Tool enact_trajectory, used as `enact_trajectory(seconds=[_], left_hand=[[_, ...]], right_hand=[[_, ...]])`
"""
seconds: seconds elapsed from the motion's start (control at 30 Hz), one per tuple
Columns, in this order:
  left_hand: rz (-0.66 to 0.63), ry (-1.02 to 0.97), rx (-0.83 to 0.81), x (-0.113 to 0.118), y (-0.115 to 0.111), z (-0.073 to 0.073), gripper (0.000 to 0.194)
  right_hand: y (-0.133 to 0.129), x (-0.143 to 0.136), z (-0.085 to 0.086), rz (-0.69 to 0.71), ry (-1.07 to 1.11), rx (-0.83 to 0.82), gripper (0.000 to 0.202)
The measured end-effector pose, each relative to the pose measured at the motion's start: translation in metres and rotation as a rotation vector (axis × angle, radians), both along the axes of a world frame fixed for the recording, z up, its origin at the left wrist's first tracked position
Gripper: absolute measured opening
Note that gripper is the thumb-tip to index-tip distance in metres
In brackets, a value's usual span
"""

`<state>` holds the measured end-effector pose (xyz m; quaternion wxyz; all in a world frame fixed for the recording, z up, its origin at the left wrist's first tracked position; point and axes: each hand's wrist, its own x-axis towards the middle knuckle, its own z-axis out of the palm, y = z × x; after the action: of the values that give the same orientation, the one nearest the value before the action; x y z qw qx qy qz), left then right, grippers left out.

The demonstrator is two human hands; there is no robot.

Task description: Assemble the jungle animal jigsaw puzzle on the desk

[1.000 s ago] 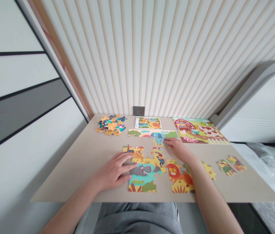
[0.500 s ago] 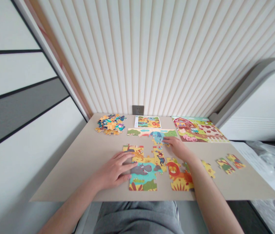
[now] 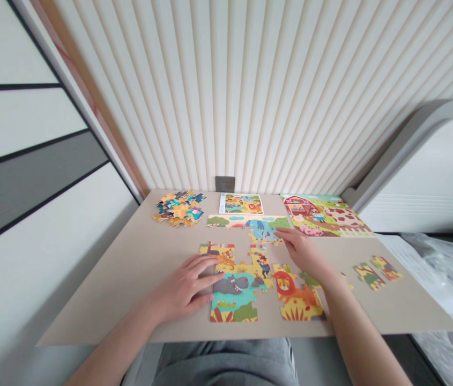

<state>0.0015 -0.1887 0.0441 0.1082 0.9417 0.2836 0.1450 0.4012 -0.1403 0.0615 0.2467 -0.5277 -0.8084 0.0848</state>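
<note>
My left hand (image 3: 189,285) lies flat with fingers spread, its fingertips on the left edge of a joined puzzle section showing a hippo (image 3: 234,283) and a leopard. My right hand (image 3: 301,251) reaches to the right end of the upper puzzle strip with a blue elephant (image 3: 256,229). Its fingers are stretched out and touch the strip beside the elephant; what lies under them is hidden. Between the two sections runs a column of pieces with a small figure (image 3: 264,264). A lion section (image 3: 296,294) sits apart at the right, partly beside my right forearm.
A picture card (image 3: 241,204) lies behind the strip. At the back left is a heap of loose puzzle pieces (image 3: 180,209); at the back right, an assembled farm puzzle (image 3: 325,215). Loose pieces (image 3: 378,272) lie right of my forearm on the table (image 3: 125,289). A ribbed wall (image 3: 218,96) stands behind.
My right hand has slid slightly right along the elephant strip, showing more of the elephant part. My left hand stays on the hippo section. The whole view has shifted a little.
</note>
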Motion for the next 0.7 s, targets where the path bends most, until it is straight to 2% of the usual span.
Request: enact_trajectory(seconds=[0.17,0.33,0.53,0.7], left_hand=[[0.007,0.004,-0.017,-0.001,0.000,0.000,0.051],[0.012,0.025,-0.035,-0.001,0.001,-0.001,0.052],[0.005,0.035,-0.024,-0.002,0.002,-0.004,0.054],[0.000,0.031,-0.017,-0.002,0.002,-0.004,0.054]], right_hand=[[-0.058,0.014,0.008,0.029,-0.064,-0.012,0.037],[-0.109,0.016,-0.006,0.132,-0.172,-0.093,0.042],[-0.123,0.024,-0.022,0.137,-0.182,-0.060,0.044],[-0.118,0.035,-0.012,0.168,-0.271,-0.070,0.043]])
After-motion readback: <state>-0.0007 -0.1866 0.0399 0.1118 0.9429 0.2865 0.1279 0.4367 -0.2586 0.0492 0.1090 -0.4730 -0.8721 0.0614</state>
